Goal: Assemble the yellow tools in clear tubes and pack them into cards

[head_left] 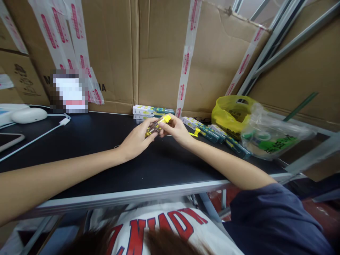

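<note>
Above the black tabletop, a small see-through container with a yellow end is held tilted between my two hands. My left hand is closed around its lower left part, thumb along the near side. The fingers of my right hand are closed at the bright yellow end piece. Fingers cover much of the container, so its exact kind cannot be made out. A small yellow plastic piece lies on the table just right of my right wrist. Behind my hands sit stacked slim printed boxes.
More slim boxes lie to the right. Beyond them are a yellow plastic bag and a clear bag. A white cable and a phone-like device lie at left. Large cardboard boxes wall the back.
</note>
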The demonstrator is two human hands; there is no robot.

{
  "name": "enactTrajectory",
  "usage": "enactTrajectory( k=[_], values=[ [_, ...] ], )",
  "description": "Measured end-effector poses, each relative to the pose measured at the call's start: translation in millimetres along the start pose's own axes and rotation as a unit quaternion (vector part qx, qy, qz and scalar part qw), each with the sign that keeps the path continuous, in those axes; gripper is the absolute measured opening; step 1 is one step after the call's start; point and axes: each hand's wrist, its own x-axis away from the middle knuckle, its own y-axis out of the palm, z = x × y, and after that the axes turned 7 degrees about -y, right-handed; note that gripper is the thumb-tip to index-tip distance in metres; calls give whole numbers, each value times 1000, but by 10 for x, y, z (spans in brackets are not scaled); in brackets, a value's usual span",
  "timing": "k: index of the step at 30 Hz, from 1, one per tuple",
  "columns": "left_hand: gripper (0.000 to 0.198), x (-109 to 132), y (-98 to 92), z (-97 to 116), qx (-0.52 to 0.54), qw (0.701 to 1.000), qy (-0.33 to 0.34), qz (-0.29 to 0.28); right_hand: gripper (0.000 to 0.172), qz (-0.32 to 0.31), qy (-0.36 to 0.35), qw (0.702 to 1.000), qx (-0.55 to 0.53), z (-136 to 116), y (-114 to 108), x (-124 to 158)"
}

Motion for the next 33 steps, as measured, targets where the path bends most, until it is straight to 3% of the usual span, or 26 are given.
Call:
enactTrajectory(
  k=[3,5,6,8,10,11,12,16,27,31,33],
  values=[
    [41,-27,-41,1,-31,999,0,11,44,-13,18,999,47,-35,-242,-135],
    [40,-46,-94,4,-62,998,-3,21,43,-6,18,987,157,-59,-559,-228],
    [40,-53,-126,6,-75,997,-7,24,37,11,-4,968,251,-68,-754,-257],
    [39,-56,-194,2,-101,994,-18,21,21,30,-18,875,483,-72,-1175,-255],
    [39,-45,-251,-17,-124,992,-29,9,15,-24,77,765,638,-55,-1559,-180],
    [39,-36,-271,-33,-134,990,-33,2,18,-69,143,726,669,-39,-1712,-126],
    [39,-26,-285,-51,-144,989,-35,-4,22,-95,172,715,671,-21,-1834,-71],
    [42,2,-279,-122,-177,984,-13,-31,33,-143,204,694,676,34,-2020,76],
    [42,1,-243,-178,-241,969,12,-54,56,-143,239,646,710,76,-1967,134],
    [44,-39,-290,-138,-242,970,-8,-24,42,-76,159,660,730,-134,-1900,119],
    [44,-73,-334,-117,-231,973,-14,5,40,-29,52,701,711,-236,-1770,104]
  ],
)
